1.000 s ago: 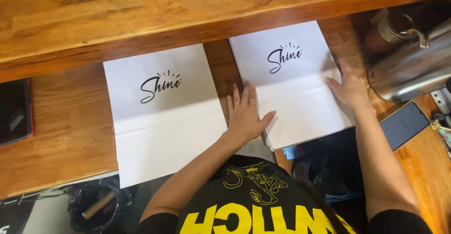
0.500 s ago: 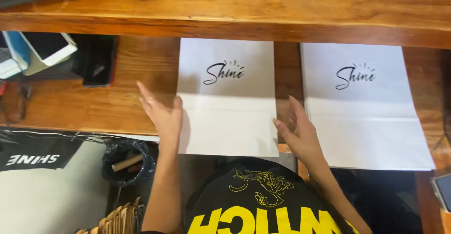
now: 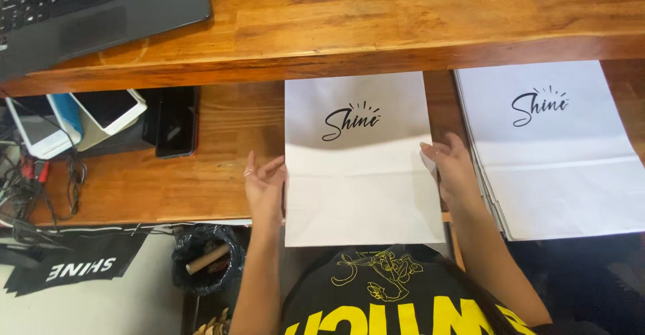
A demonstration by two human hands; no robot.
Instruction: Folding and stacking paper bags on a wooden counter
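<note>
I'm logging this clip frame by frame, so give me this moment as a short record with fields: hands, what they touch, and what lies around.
left hand: open, at the left edge of the white paper bag
right hand: fingers on the bag's right edge
bag: flat on the wooden shelf, black script logo up
stack of bags: to the right, apart
laptop: upper desk, far left
phones: left on shelf

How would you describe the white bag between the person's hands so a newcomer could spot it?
On the lower wooden shelf, under the laptop, lie white paper bags. The single bag lies between the left hand and right hand; the stack lies further right.
</note>
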